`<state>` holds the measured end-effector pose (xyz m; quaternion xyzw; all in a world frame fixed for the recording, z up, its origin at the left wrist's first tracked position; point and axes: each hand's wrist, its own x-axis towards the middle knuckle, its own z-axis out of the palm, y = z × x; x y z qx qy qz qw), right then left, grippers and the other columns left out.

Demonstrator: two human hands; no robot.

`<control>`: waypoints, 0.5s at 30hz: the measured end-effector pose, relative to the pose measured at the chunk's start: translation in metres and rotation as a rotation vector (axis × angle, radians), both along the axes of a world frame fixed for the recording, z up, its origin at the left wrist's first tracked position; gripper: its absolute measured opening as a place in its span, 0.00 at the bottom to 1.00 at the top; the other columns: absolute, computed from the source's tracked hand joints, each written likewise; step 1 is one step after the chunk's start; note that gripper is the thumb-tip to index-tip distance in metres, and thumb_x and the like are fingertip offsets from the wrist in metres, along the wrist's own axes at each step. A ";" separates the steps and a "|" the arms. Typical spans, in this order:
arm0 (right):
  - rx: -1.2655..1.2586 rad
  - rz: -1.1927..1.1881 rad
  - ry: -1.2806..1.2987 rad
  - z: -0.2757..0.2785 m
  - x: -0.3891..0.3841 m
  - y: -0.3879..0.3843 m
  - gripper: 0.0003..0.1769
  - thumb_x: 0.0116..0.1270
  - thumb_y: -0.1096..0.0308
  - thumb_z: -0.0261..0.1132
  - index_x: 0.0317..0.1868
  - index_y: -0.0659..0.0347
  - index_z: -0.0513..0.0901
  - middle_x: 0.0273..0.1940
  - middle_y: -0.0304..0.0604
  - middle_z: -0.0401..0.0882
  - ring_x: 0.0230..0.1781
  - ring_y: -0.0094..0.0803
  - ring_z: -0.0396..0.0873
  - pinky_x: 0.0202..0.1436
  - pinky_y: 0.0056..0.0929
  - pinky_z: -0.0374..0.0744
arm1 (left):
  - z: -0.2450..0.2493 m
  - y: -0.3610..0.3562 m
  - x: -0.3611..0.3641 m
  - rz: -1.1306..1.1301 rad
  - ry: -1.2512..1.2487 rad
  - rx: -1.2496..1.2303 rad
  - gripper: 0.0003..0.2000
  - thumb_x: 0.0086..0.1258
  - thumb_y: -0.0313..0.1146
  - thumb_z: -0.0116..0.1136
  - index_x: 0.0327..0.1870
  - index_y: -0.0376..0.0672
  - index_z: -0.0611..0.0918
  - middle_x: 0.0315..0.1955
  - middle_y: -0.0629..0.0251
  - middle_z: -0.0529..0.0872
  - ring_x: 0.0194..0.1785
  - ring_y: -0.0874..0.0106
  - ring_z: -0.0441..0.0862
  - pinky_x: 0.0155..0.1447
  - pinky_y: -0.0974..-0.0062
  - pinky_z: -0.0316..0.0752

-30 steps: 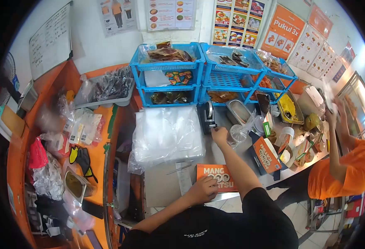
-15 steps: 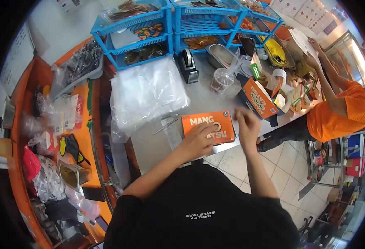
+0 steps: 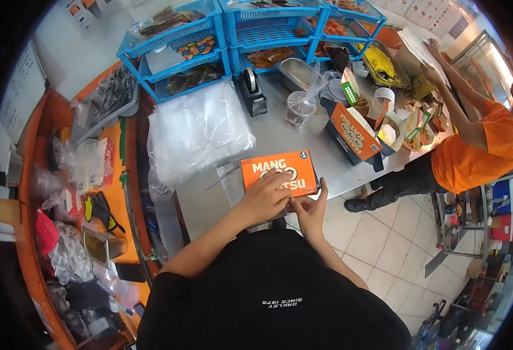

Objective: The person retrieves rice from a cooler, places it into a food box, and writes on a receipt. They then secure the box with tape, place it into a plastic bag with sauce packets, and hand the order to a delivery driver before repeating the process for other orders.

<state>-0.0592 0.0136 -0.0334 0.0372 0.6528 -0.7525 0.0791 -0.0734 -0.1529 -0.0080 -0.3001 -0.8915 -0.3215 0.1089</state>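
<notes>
A closed orange cardboard food box (image 3: 303, 166) with white lettering lies at the near edge of the metal counter. Across its lid rests my left hand (image 3: 263, 197), fingers stretched out flat. My right hand (image 3: 310, 214) is at the box's near right corner, thumb and fingers closed around the edge there; the fingertips are partly hidden. Left of the box, a thin metal stick (image 3: 224, 175) lies on a paper slip (image 3: 231, 185). Behind it is a thick stack of clear plastic bags (image 3: 195, 131), with a black tape dispenser (image 3: 252, 96) alongside.
An open orange box (image 3: 352, 134) and a tied clear bag with a cup (image 3: 301, 108) stand to the right. Blue tiered baskets (image 3: 227, 58) line the back. A co-worker in an orange shirt (image 3: 472, 149) holds a white sheet (image 3: 422, 49) at the far right.
My right hand has come down and left from the air to the box's near right corner. My left hand stays on the lid. The view has shifted slightly.
</notes>
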 end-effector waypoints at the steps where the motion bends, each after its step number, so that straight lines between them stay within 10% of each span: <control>1: -0.009 0.004 0.011 0.000 0.000 0.000 0.50 0.64 0.84 0.58 0.73 0.58 0.30 0.29 0.46 0.80 0.27 0.29 0.81 0.34 0.26 0.82 | 0.002 0.004 0.001 0.058 -0.008 0.040 0.05 0.57 0.29 0.62 0.34 0.42 0.83 0.55 0.57 0.78 0.60 0.57 0.74 0.66 0.53 0.67; 5: 0.285 0.226 0.135 0.011 -0.010 0.023 0.51 0.59 0.82 0.58 0.73 0.60 0.31 0.24 0.46 0.81 0.23 0.29 0.81 0.31 0.24 0.78 | 0.003 0.016 -0.001 0.180 0.052 0.054 0.04 0.52 0.30 0.64 0.24 0.42 0.83 0.51 0.59 0.81 0.59 0.59 0.76 0.61 0.59 0.71; 10: 0.650 0.254 0.391 0.085 -0.103 0.023 0.26 0.54 0.74 0.62 0.56 0.67 0.74 0.14 0.45 0.75 0.15 0.31 0.77 0.24 0.26 0.74 | -0.003 0.025 0.006 0.258 0.083 0.072 0.03 0.50 0.29 0.63 0.23 0.41 0.82 0.52 0.61 0.81 0.61 0.60 0.72 0.61 0.59 0.70; 15: 0.601 0.134 0.750 -0.029 -0.264 -0.105 0.21 0.57 0.61 0.68 0.47 0.65 0.80 0.27 0.51 0.82 0.31 0.36 0.83 0.37 0.35 0.77 | -0.011 0.025 0.008 0.247 0.036 0.075 0.06 0.49 0.29 0.65 0.27 0.42 0.80 0.58 0.58 0.77 0.64 0.59 0.70 0.66 0.57 0.66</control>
